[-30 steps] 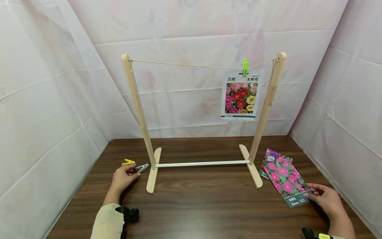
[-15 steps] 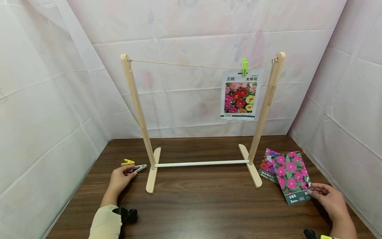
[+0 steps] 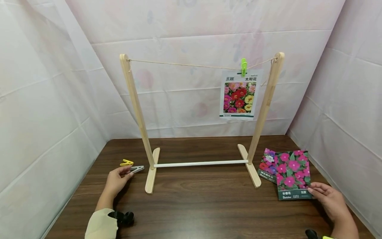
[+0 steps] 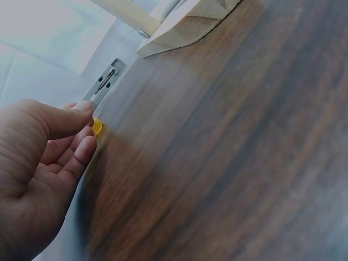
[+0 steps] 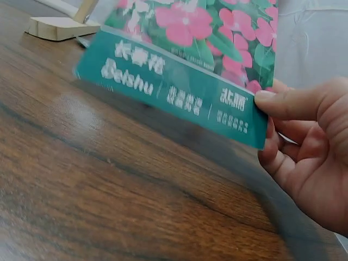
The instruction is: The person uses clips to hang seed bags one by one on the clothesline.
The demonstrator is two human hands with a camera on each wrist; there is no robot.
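My left hand (image 3: pixel 117 181) pinches a grey clothespin (image 3: pixel 137 169) between thumb and fingers, at the left of the table. Just behind it lies a yellow clothespin (image 3: pixel 126 162), mostly hidden by the fingers in the left wrist view. At the right, my right hand (image 3: pixel 329 200) holds a seed packet with pink flowers (image 3: pixel 293 171) by its lower right corner. In the right wrist view the packet's green lower band (image 5: pixel 163 89) tilts above the tabletop. Another seed packet (image 3: pixel 268 166) with mixed flowers lies behind it, partly covered.
A wooden stand (image 3: pixel 134 109) with a white crossbar (image 3: pixel 200 164) occupies the middle of the brown table (image 3: pixel 191 205). From its string (image 3: pixel 179 64) hangs a seed packet (image 3: pixel 238 96) under a green clothespin (image 3: pixel 243 67). White cloth (image 3: pixel 185 113) encloses the back and sides.
The pink-flower packet has turned upright and shifted right, exposing more of the packet behind it. My left hand has drawn slightly left and towards me with the grey clothespin.
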